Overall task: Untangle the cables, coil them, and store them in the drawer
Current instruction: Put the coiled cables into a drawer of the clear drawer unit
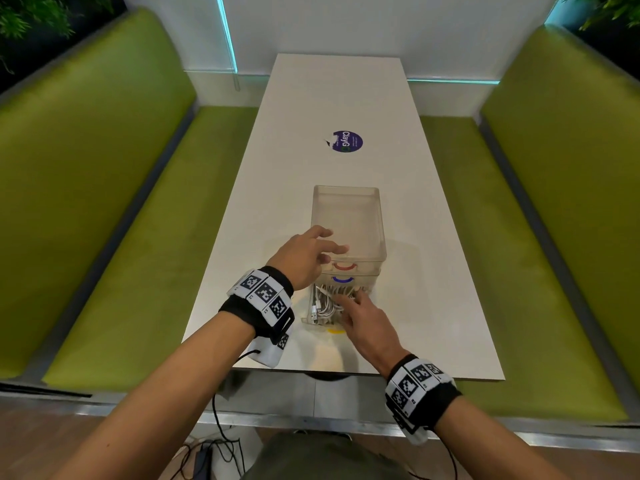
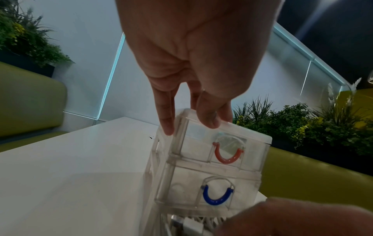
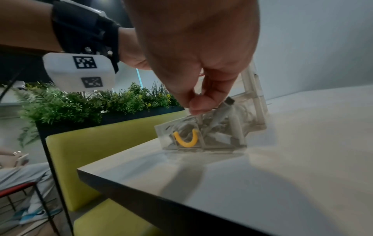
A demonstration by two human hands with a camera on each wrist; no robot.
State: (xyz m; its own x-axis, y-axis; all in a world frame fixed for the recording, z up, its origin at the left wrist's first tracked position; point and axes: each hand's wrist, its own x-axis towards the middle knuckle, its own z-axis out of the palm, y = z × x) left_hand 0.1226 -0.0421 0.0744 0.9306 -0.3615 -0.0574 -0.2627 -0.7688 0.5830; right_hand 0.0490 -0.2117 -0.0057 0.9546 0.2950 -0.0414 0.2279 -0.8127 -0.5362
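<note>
A clear plastic drawer unit (image 1: 346,216) stands on the white table (image 1: 263,209). Its red-handled (image 2: 228,154) and blue-handled (image 2: 217,197) drawers are pushed in. The bottom drawer (image 1: 308,318), with a yellow handle (image 3: 185,138), is pulled out toward me. White cables (image 1: 323,306) lie bunched inside it. My left hand (image 1: 322,245) rests with straight fingers on the unit's top front edge (image 2: 222,127). My right hand (image 1: 353,306) reaches into the pulled-out drawer, fingertips (image 3: 198,103) down on the cables (image 3: 220,121).
A round purple sticker (image 1: 348,141) lies farther back on the table. Green benches (image 1: 104,202) run along both sides. The table's near edge (image 1: 346,374) is just behind my wrists. Dark wires (image 1: 221,431) hang below it.
</note>
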